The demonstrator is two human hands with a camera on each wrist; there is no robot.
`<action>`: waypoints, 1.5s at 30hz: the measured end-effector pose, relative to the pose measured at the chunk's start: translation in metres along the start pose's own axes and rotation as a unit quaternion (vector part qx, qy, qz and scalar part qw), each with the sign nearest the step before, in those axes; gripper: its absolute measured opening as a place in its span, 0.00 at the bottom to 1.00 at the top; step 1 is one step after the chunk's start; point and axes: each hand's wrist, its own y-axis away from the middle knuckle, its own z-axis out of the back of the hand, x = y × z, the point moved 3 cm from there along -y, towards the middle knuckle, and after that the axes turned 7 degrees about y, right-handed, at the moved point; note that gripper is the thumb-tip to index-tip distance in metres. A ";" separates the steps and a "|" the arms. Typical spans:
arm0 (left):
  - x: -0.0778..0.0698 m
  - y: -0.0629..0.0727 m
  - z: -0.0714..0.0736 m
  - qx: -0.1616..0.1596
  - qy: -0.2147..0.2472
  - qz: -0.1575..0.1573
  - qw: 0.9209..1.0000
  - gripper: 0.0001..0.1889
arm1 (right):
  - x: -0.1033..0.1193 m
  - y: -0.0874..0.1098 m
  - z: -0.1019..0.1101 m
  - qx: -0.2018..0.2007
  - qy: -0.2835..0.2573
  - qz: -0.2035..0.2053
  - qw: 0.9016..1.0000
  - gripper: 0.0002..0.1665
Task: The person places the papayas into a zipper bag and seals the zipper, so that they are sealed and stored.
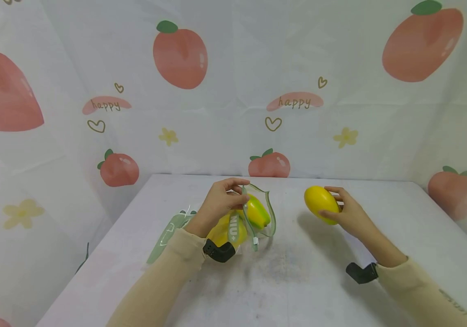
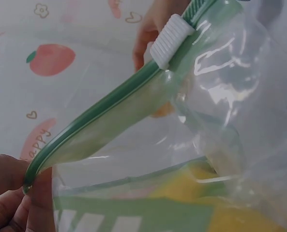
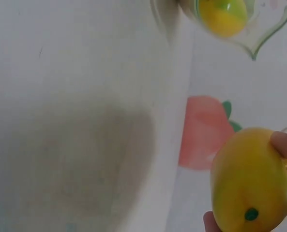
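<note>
In the head view my left hand (image 1: 223,202) pinches the rim of a clear zip bag (image 1: 272,213) with a green edge and a white slider (image 2: 172,41). The bag's mouth gapes toward the right. Inside it lie a yellow-green fruit (image 1: 258,212) and a larger yellow shape (image 1: 218,231), partly hidden by the arm and a green label. To the right of the bag, my right hand (image 1: 349,215) holds a smooth yellow mango (image 1: 319,203) above the table, apart from the bag. The mango (image 3: 252,179) shows a dark green stem spot in the right wrist view.
A green printed plastic piece (image 1: 164,240) lies left of the bag, partly behind my left forearm. The white table (image 1: 282,290) ends at a fruit-printed cloth backdrop (image 1: 233,127). Black wrist devices (image 1: 218,250) are strapped over both sleeves.
</note>
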 end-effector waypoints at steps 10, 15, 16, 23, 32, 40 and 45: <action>0.000 0.000 0.000 0.001 -0.002 0.000 1.000 0.21 | 0.031 0.008 -0.015 -0.006 -0.014 0.045 0.999 0.41; 0.000 0.001 -0.001 -0.001 -0.003 0.001 1.000 0.20 | 0.041 0.012 -0.024 -0.003 -0.019 0.055 0.998 0.40; 0.000 0.001 -0.001 -0.001 -0.003 0.002 1.000 0.20 | 0.042 0.013 -0.025 -0.002 -0.021 0.056 0.998 0.40; 0.000 -0.001 -0.003 -0.003 -0.002 -0.001 1.000 0.20 | 0.051 0.016 -0.041 0.014 -0.027 0.074 0.997 0.38; 0.001 -0.002 -0.004 0.003 -0.004 0.002 1.000 0.20 | 0.057 0.014 -0.061 0.037 -0.039 0.066 0.996 0.37; -0.002 -0.002 -0.007 0.004 -0.015 0.000 1.000 0.20 | 0.059 0.009 -0.073 0.049 -0.045 0.066 0.996 0.36; -0.003 -0.003 -0.008 0.003 -0.022 -0.005 1.000 0.20 | 0.064 0.005 -0.077 0.051 -0.043 0.103 0.992 0.36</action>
